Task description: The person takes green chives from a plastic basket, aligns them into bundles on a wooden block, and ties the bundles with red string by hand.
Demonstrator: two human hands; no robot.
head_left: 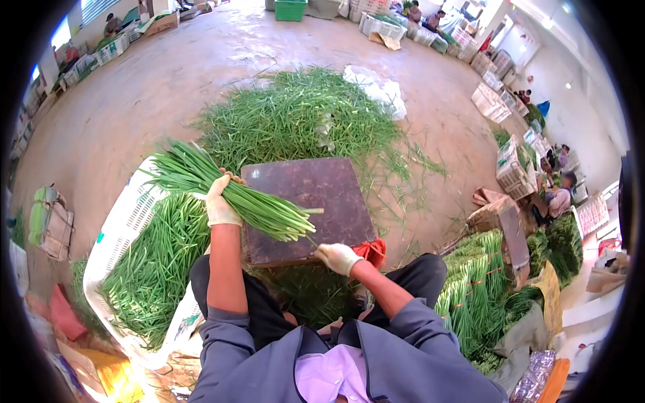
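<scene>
Several lower-right bundles [474, 285] look finished, lower-left greens [158, 272] await, the left hand [223, 203] grips a bunch [269, 212], the right hand [339, 259] pinches a stalk [312, 240].

We see green bin [291, 11] at far end | strapped bundle [48, 225] on floor [148, 87], left | seated person [559, 201] near white crate [510, 176], right

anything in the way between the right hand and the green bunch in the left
No obstacle is visible: only a thin stalk shows in the gap between the right hand and the green bunch gripped by the left hand.
</scene>
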